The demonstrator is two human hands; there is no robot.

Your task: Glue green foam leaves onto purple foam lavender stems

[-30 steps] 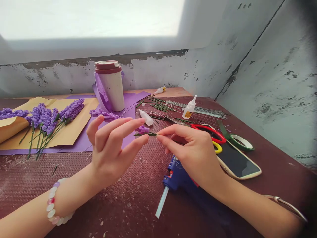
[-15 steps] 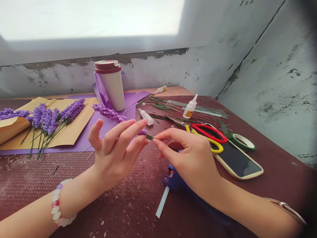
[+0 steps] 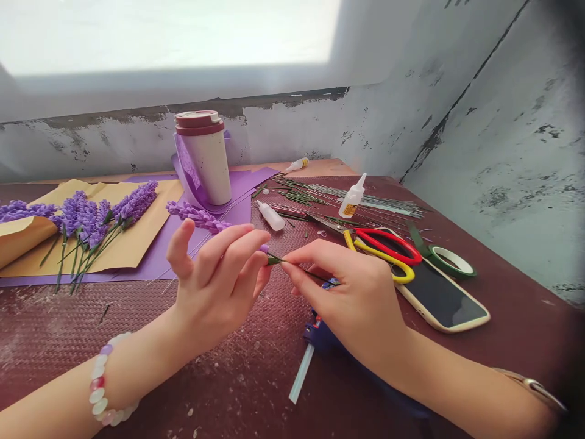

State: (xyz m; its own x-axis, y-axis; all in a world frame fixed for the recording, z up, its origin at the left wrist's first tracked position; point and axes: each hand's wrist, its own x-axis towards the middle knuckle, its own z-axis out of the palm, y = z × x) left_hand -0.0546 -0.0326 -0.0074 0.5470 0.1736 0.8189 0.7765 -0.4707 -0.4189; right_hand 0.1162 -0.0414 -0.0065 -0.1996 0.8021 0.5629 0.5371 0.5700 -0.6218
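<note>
Right hand (image 3: pixel 351 299) pinches a green wire stem (image 3: pixel 292 266) between thumb and fingertips, while the left hand (image 3: pixel 214 286) closes on its small purple bud (image 3: pixel 264 249).

Scissors (image 3: pixel 388 244) beside phone (image 3: pixel 441 299) (tape roll (image 3: pixel 450 274) behind it).

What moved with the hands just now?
The right hand slid lower, nearer the glue gun, and the green stem now slants down rightward through its fingers. The left hand still pinches the purple bud. The cup stayed put.
</note>
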